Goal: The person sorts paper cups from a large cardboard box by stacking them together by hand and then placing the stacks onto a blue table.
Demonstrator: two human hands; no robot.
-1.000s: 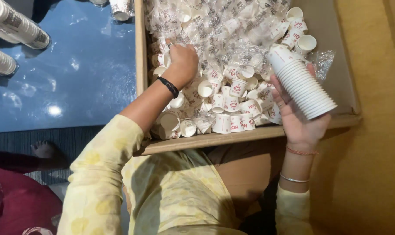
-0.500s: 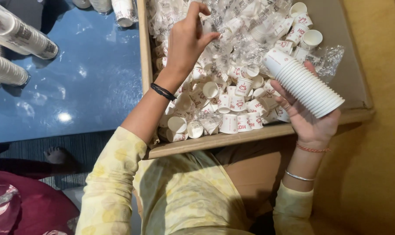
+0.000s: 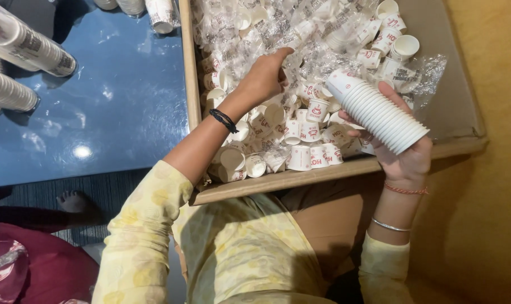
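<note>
White paper cups (image 3: 300, 135), small and tapered with red printing, lie jumbled among crinkled clear plastic wrap (image 3: 323, 39) inside a shallow brown cardboard box (image 3: 323, 175) with raw, matte walls. The person's right hand (image 3: 405, 155) is curled around a nested stack of cups (image 3: 379, 115), a ribbed white column of closely packed rims tilted up and to the left, its upper end over the box's near right corner. The fingers wrap the stack from beneath and behind, thumb across its lower side; a red thread and a thin metal bangle circle that wrist. The left hand (image 3: 264, 79) reaches deep into the box, arm extended, a black band at the wrist, fingertips pinched down into the plastic and loose cups near the middle; exactly what they grip cannot be told. Pale yellow patterned sleeves cover both arms. Left of the box, a glossy blue tabletop (image 3: 114, 112) reflects light, and long sleeves of stacked cups (image 3: 27, 42) in clear wrapping lie at its far edge.
</note>
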